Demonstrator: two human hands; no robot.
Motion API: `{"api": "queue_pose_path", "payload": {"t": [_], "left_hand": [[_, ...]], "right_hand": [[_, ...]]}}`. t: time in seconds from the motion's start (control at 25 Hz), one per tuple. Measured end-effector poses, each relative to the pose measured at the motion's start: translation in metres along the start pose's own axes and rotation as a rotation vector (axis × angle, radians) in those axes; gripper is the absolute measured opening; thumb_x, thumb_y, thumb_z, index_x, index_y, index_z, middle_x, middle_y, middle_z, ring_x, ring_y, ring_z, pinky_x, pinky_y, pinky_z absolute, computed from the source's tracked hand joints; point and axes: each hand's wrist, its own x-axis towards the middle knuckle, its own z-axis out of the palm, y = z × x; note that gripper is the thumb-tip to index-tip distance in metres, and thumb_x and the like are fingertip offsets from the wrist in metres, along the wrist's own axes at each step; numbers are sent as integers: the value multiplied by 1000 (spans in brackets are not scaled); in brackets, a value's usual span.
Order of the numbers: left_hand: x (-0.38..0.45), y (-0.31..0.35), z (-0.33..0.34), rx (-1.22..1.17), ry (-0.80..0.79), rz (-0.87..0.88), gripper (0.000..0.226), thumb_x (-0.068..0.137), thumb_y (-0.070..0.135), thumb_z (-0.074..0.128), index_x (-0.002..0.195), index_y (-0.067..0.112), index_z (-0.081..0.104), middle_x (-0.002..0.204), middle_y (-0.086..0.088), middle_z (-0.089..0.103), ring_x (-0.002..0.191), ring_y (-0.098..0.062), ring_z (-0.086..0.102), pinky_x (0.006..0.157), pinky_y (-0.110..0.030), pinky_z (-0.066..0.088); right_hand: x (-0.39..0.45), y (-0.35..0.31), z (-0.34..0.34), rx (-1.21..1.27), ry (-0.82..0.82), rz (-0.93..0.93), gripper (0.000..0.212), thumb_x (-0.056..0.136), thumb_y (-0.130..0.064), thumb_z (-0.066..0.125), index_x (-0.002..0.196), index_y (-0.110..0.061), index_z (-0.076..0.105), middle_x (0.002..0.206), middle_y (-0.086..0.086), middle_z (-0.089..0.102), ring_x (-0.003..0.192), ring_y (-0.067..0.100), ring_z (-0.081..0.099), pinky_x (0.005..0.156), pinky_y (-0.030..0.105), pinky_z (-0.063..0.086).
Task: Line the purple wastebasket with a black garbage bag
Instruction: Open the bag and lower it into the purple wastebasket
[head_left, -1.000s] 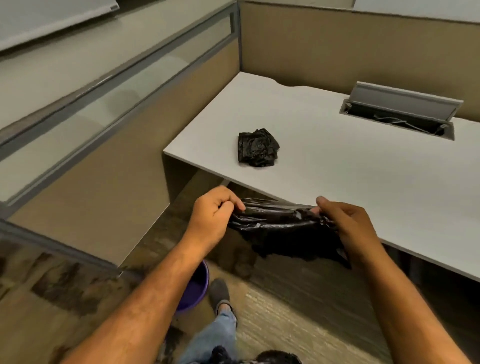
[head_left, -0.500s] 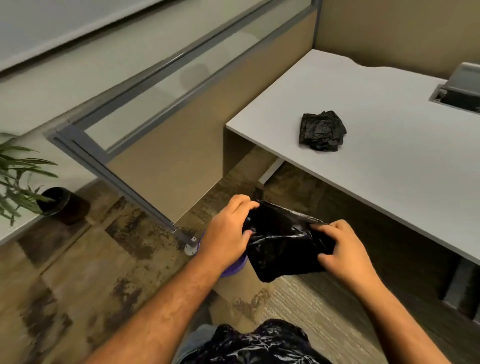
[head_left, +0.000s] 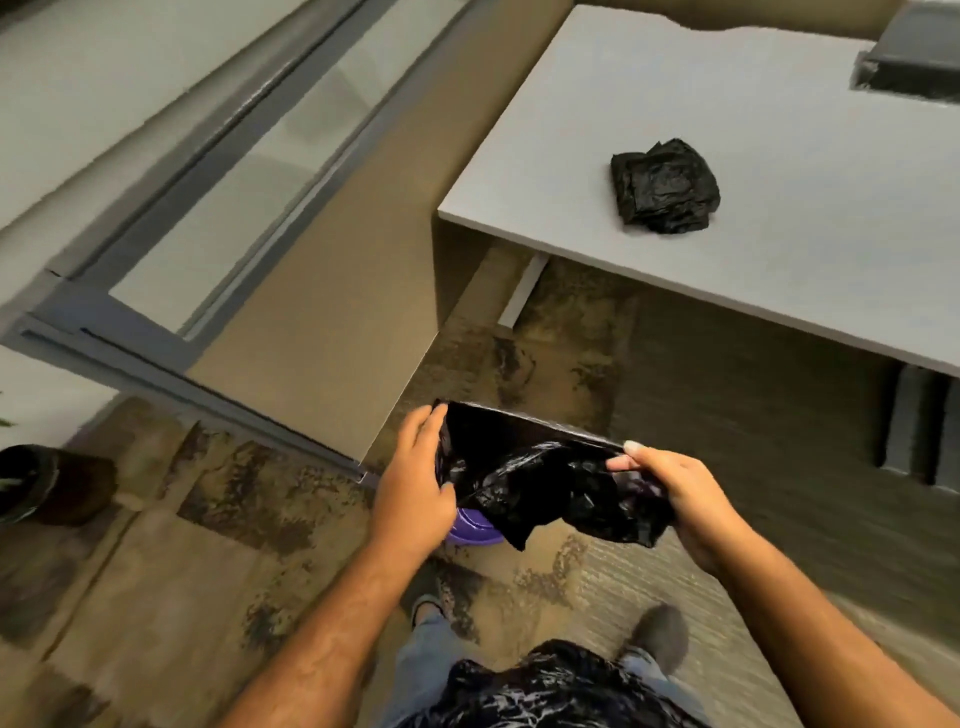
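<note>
Black garbage bag (head_left: 545, 483): mouth pulled apart btwn left hand (head_left: 415, 486) & right hand (head_left: 675, 499), both pinched closed on rim, held above purple wastebasket (head_left: 475, 530) on floor, prob. to drop it in; spare folded bag (head_left: 665, 187) on desk (head_left: 779, 270).

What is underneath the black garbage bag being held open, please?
Under the black garbage bag, a sliver of the purple wastebasket shows beside the left hand. The bag covers the rest of it.
</note>
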Motion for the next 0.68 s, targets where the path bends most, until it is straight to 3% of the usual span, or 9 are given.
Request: {"api": "queue_pose_path", "payload": {"t": [0.08, 0.16, 0.24, 0.36, 0.44, 0.52, 0.56, 0.64, 0.68], "left_hand": [[5, -34, -2, -421, 8, -175, 60, 87, 3, 77, 142, 22, 61, 134, 7, 63, 112, 8, 61, 99, -14, 49], [12, -56, -3, -906, -37, -564, 28, 93, 10, 74, 120, 19, 75, 114, -4, 78, 103, -8, 74, 80, -26, 59], [27, -70, -4, -1142, -88, -802, 16, 97, 6, 67, 109, 11, 76, 109, -12, 79, 100, -22, 75, 76, -33, 58], [59, -80, -6, -1312, -181, -940, 24, 101, -5, 50, 113, 3, 69, 109, -18, 73, 97, -28, 70, 79, -39, 56], [82, -95, 4, -1286, -243, -980, 29, 101, -4, 44, 109, 4, 71, 116, -23, 72, 105, -37, 68, 89, -49, 57], [98, -110, 17, -1087, -253, -912, 25, 95, 2, 53, 98, 7, 78, 112, -21, 77, 107, -41, 70, 94, -54, 58], [105, -118, 24, -891, -233, -786, 19, 93, 8, 62, 93, 10, 81, 104, -15, 80, 104, -39, 73, 93, -52, 60], [115, -137, 37, -437, -218, -394, 10, 84, 24, 82, 92, 19, 84, 91, 2, 78, 91, -19, 75, 88, -39, 61], [117, -149, 44, -241, -241, -194, 24, 77, 30, 89, 99, 22, 83, 91, 11, 71, 87, -10, 71, 84, -29, 58]], "right_hand": [[1, 18, 45, 43, 272, 42, 21, 94, -21, 79, 77, -9, 84, 72, 4, 76, 73, 21, 65, 68, 30, 49], [1, 32, 88, 7, 409, 45, 18, 87, 0, 80, 75, -12, 81, 76, 8, 76, 70, 16, 68, 61, 20, 51], [6, 43, 120, -117, 481, 46, 34, 77, 20, 73, 91, -11, 81, 93, 13, 79, 87, 19, 77, 72, 17, 57], [12, 48, 149, -309, 546, 41, 59, 71, 22, 59, 119, -5, 80, 115, 15, 78, 113, 32, 72, 99, 35, 56], [22, 45, 161, -387, 511, 25, 66, 72, 20, 58, 132, -2, 72, 123, 18, 70, 118, 34, 67, 99, 31, 49], [40, 50, 170, -389, 457, 57, 71, 76, 18, 61, 144, -2, 63, 134, 17, 60, 125, 33, 61, 104, 29, 46], [52, 58, 173, -356, 423, 102, 77, 77, 17, 65, 150, -6, 56, 139, 13, 55, 129, 29, 59, 109, 29, 46], [84, 89, 177, -258, 326, 166, 90, 72, 4, 81, 151, -28, 54, 140, -2, 56, 127, 20, 62, 110, 39, 55], [100, 111, 179, -207, 297, 175, 90, 66, -7, 85, 144, -38, 55, 137, -5, 62, 125, 18, 67, 104, 44, 60]]}}
